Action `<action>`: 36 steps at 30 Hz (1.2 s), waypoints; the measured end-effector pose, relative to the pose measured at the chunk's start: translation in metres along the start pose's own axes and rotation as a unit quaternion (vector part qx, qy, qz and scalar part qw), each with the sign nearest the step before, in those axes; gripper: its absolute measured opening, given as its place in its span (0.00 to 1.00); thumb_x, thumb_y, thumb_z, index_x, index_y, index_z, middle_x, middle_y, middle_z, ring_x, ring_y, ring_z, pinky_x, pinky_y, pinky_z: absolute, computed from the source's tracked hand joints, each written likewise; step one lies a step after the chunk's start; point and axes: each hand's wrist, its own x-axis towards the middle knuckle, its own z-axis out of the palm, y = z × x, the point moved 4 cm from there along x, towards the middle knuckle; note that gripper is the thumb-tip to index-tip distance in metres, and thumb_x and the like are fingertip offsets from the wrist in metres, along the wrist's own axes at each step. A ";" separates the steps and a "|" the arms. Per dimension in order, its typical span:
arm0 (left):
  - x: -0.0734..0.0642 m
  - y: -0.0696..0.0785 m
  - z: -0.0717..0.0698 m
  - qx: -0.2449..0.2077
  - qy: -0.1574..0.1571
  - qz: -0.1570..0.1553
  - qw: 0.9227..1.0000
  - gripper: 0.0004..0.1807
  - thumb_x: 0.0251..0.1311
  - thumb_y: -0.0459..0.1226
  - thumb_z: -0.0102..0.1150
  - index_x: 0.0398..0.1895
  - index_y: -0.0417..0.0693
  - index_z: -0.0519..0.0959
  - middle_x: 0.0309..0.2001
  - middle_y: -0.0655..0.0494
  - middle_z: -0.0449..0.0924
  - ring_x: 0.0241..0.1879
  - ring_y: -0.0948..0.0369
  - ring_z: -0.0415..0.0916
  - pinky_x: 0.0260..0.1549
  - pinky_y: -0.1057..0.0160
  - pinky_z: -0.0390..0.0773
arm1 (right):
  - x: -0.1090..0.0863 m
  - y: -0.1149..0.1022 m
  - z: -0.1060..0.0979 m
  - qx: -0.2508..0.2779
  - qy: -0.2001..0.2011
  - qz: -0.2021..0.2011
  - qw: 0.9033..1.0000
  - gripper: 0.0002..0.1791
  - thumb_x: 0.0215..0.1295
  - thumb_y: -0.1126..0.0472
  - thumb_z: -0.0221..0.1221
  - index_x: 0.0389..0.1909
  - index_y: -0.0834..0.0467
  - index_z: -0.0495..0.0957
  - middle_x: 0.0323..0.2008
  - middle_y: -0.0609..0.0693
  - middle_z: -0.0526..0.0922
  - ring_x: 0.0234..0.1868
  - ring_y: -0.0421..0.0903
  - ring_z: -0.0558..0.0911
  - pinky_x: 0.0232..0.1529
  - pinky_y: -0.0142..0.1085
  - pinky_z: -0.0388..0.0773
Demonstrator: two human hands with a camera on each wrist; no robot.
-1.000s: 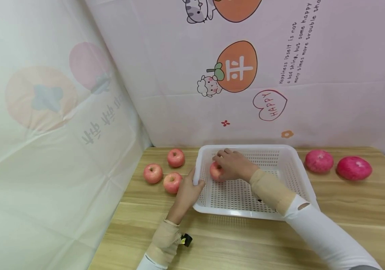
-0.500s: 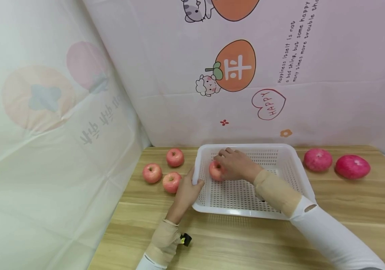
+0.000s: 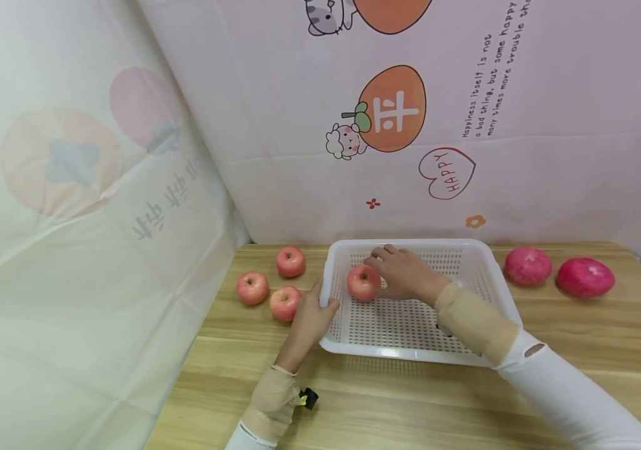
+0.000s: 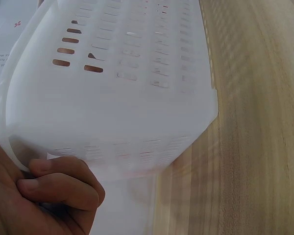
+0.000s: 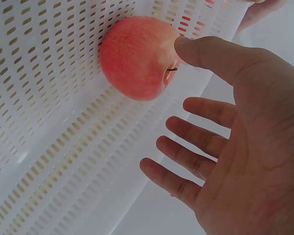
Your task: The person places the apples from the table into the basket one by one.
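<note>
In the head view a white perforated plastic basket [image 3: 410, 354] stands on the wooden table. My left hand [image 3: 312, 319] grips its left rim, with curled fingers visible below the rim in the left wrist view. Inside the basket, toward the left end, sits a red apple [image 3: 363, 283]. My right hand [image 3: 407, 273] is over the basket just right of that apple, holding nothing. The right wrist view shows its fingers spread apart and relaxed, the thumb tip overlapping the edge of the apple [image 5: 137, 58].
Left of the basket lie three more apples, one at the back [image 3: 290, 261], one farthest left [image 3: 252, 288] and one beside my left hand [image 3: 285, 304]. Two magenta oval fruits [image 3: 528, 266] rest to the right. A printed cloth [image 3: 298, 187] hangs behind the table.
My right hand has let go of the apple and drawn back to the right, leaving the apple in the basket. The left hand has kept its grip on the rim.
</note>
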 end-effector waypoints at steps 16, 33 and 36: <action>0.000 0.003 0.000 -0.004 -0.001 0.013 1.000 0.37 0.68 0.35 0.60 0.81 0.41 0.65 0.54 0.37 0.87 0.42 0.53 0.87 0.41 0.51 0.89 | -0.020 0.019 -0.011 -0.022 0.002 0.005 1.000 0.37 0.62 0.47 0.73 0.70 0.57 0.77 0.65 0.59 0.80 0.68 0.61 0.77 0.68 0.59 0.76; 0.000 0.004 -0.001 0.003 0.000 0.013 1.000 0.38 0.68 0.36 0.60 0.81 0.40 0.64 0.55 0.36 0.87 0.43 0.52 0.87 0.45 0.49 0.88 | -0.042 0.033 -0.024 -0.031 0.006 0.017 0.999 0.38 0.63 0.47 0.74 0.70 0.58 0.76 0.66 0.60 0.79 0.68 0.61 0.77 0.67 0.59 0.77; -0.001 0.003 0.000 0.001 -0.003 0.012 1.000 0.38 0.69 0.36 0.60 0.82 0.41 0.64 0.54 0.36 0.87 0.43 0.52 0.88 0.43 0.50 0.89 | -0.046 0.036 -0.025 -0.031 0.009 0.019 0.999 0.37 0.62 0.47 0.74 0.70 0.58 0.77 0.65 0.60 0.79 0.68 0.61 0.77 0.67 0.59 0.77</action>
